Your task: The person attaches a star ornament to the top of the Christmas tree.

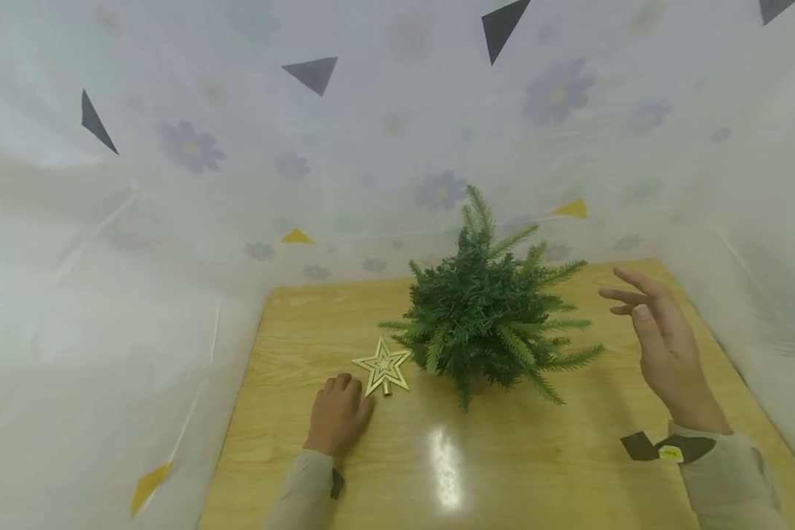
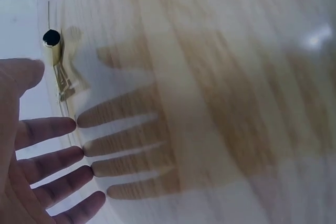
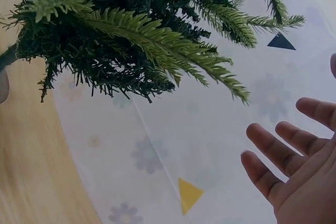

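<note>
A small artificial Christmas tree point(image 1: 483, 316) stands on the wooden table, its branches spreading to both sides. To its left lies a gold star tree topper point(image 1: 383, 364) with a short hollow stem, its dark opening visible in the left wrist view. My left hand point(image 1: 339, 414) rests at the table just below the star, fingertips touching the tabletop near it and nothing gripped. My right hand point(image 1: 669, 350) is raised to the right of the tree, fingers spread and relaxed, apart from the branches. The right wrist view shows the branch tips point(image 3: 173, 51) beyond those fingers point(image 3: 273, 145).
The yellow wood-grain table point(image 1: 291, 331) has rounded back corners. Pale curtains with flower prints point(image 1: 437, 191) surround it on the back and sides. Black and yellow triangles point(image 1: 573, 208) are stuck on the curtain. Light glares off the tabletop in front of the tree.
</note>
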The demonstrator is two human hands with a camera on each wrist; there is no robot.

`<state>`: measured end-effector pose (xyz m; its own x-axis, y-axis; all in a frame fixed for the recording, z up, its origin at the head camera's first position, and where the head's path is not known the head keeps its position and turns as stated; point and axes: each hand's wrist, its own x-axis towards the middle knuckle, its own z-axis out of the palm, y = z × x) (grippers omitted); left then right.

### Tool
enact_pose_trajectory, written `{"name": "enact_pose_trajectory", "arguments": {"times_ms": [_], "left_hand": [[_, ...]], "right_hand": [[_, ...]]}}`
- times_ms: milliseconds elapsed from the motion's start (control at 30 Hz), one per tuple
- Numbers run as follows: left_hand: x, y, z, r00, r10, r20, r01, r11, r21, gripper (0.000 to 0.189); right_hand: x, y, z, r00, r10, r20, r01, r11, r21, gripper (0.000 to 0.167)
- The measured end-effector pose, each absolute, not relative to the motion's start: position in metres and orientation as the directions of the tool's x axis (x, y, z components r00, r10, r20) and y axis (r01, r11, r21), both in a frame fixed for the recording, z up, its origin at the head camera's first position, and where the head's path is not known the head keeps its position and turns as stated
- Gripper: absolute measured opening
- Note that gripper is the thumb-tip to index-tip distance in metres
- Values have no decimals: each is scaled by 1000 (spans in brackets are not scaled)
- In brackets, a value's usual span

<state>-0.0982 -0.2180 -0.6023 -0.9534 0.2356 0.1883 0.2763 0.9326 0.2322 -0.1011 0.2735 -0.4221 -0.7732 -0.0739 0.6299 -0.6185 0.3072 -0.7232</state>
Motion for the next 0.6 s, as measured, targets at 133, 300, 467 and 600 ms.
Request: {"name": "enact_pose_trajectory", "arguments": {"times_ms": [133,300,467,600], "left_hand": [[-100,-216,-603,-943,241,229,294,926,238,32],[-105,-212,-603,-939,238,246,287,940,186,38],[-109,-210,-605,-963,209,172,238,957,169,40],[-113,-209,-613,-965,193,177,222,962,158,37]], "right_hand": [[-101,270,-418,-763,-81,641,-638,251,-728,43],[-100,263,-410,-745,-87,661,-662,218,-717,43],[-98,253,-397,-713,-91,695,-697,197,-689,41],[-99,250,-391,-701,-94,707,-712,142,-688,40]]}}
